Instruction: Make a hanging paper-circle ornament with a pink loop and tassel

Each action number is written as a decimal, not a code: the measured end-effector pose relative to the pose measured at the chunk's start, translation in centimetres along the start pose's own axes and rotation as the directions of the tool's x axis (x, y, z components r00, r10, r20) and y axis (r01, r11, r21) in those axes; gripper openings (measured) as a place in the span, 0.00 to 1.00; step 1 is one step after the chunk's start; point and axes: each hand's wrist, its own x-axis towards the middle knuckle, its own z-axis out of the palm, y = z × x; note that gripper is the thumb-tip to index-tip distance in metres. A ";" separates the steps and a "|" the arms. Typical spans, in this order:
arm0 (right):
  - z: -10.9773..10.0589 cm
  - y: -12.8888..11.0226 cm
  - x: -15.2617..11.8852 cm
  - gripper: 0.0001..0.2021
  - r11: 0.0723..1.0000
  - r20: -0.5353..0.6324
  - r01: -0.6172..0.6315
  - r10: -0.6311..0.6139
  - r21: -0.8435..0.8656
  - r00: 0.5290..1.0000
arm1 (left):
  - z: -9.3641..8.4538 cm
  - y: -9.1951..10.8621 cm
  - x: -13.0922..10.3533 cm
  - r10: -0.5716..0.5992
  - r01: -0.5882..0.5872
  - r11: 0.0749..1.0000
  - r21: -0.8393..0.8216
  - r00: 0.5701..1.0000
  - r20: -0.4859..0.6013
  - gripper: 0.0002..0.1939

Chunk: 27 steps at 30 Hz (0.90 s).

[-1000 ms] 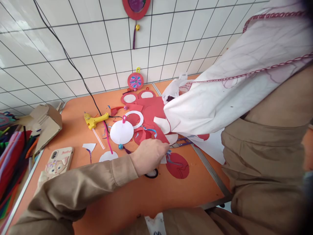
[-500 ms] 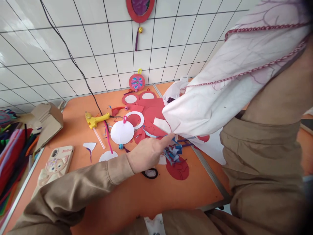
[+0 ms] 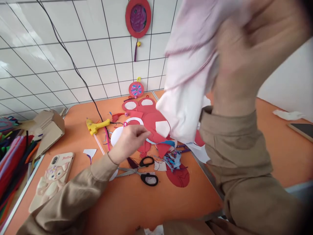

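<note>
My right hand (image 3: 251, 62), blurred by motion, is raised at the upper right and grips a white cloth (image 3: 186, 107) with a maroon stitched edge. The cloth hangs down over the red paper (image 3: 151, 122). My left hand (image 3: 130, 142) hovers over the table's middle with its fingers curled together and nothing showing between them. It partly covers a white paper disc (image 3: 115, 136). Below it lie black-handled scissors (image 3: 137, 170), blades apart. Blue and white scraps (image 3: 174, 160) lie to the right, beside a red paper oval (image 3: 179, 178).
A yellow glue gun (image 3: 97, 126) lies at the left, its cable running up the tiled wall. Nearer stand a phone (image 3: 55, 178) in a cartoon case and folded cardboard (image 3: 50, 127). A round ornament (image 3: 136, 88) leans at the back; a red-framed one (image 3: 138, 18) hangs above.
My right hand has risen into view, lifting the cloth up and leftward. My left hand has come away from the cloth's corner and moved left, uncovering the scissors.
</note>
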 end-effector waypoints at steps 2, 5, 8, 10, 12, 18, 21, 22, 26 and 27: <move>1.7 -0.6 -1.2 0.07 1.000 -0.009 0.021 -0.021 0.001 1.000 | -1.9 0.3 -0.1 -0.091 0.076 0.956 -0.283 0.995 -0.037 0.15; 4.7 -1.2 -3.7 0.06 0.998 0.005 0.055 -0.055 0.002 0.998 | -4.0 0.6 -0.5 -0.186 0.163 0.814 -0.558 0.982 0.015 0.21; 7.0 -1.2 -5.4 0.06 0.995 -0.040 0.100 -0.100 0.012 0.994 | -4.9 0.7 -1.0 -0.234 0.250 0.725 -0.642 0.966 0.111 0.28; 7.9 -1.4 -6.0 0.07 0.987 -0.058 0.160 -0.158 0.021 0.986 | -5.0 0.5 -1.1 -0.252 0.328 0.694 -0.641 0.945 0.210 0.33; 8.4 -1.8 -6.5 0.08 0.973 -0.031 0.230 -0.230 0.000 0.973 | -5.1 0.3 -1.1 -0.262 0.402 0.689 -0.603 0.914 0.310 0.40; 8.4 -2.9 -7.1 0.11 0.936 0.086 0.313 -0.303 -0.161 0.949 | -7.1 -0.4 -1.6 -0.272 0.312 0.862 -0.399 0.950 0.155 0.49; 8.3 -2.6 -7.0 0.10 0.954 0.087 0.279 -0.271 -0.106 0.959 | -8.1 0.0 -2.2 -0.037 0.006 0.975 -0.221 0.990 -0.136 0.38; 8.3 -2.5 -7.0 0.09 0.961 0.086 0.269 -0.263 -0.071 0.961 | -8.1 0.2 -2.3 0.052 -0.077 0.981 -0.180 0.988 -0.145 0.35; 8.3 -2.4 -6.9 0.08 0.971 0.087 0.236 -0.237 0.022 0.968 | -6.7 0.6 -2.1 0.199 -0.203 0.961 -0.186 0.979 -0.044 0.28; 8.3 -2.5 -6.9 0.08 0.973 0.092 0.227 -0.229 0.030 0.969 | -6.2 0.6 -2.0 0.180 -0.186 0.965 -0.186 0.983 -0.047 0.23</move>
